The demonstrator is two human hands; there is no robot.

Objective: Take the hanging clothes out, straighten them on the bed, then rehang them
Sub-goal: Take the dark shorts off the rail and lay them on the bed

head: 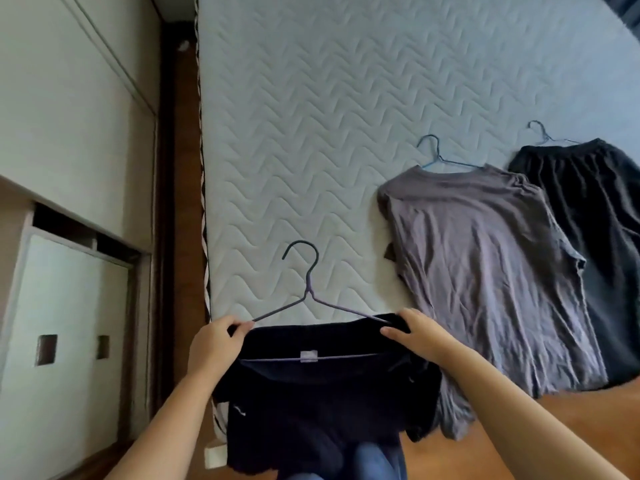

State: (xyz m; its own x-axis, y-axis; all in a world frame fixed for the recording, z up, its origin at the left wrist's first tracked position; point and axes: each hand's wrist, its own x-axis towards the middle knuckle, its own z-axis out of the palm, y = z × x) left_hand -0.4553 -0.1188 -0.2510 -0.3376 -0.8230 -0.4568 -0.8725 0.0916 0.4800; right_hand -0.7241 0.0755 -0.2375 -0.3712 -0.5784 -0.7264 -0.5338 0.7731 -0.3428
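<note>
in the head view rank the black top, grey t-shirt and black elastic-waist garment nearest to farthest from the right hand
1. black top: held by the right hand, at its shoulder.
2. grey t-shirt: on the bed, just right of that hand.
3. black elastic-waist garment: farther right, past the t-shirt.

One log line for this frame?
left hand, right hand: grip black top on hanger | bed: grey shirt, black garment lying flat

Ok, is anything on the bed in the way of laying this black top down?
Nothing visible. The mattress just ahead of the black top is bare; the grey T-shirt and a dark garment lie further right.
</note>
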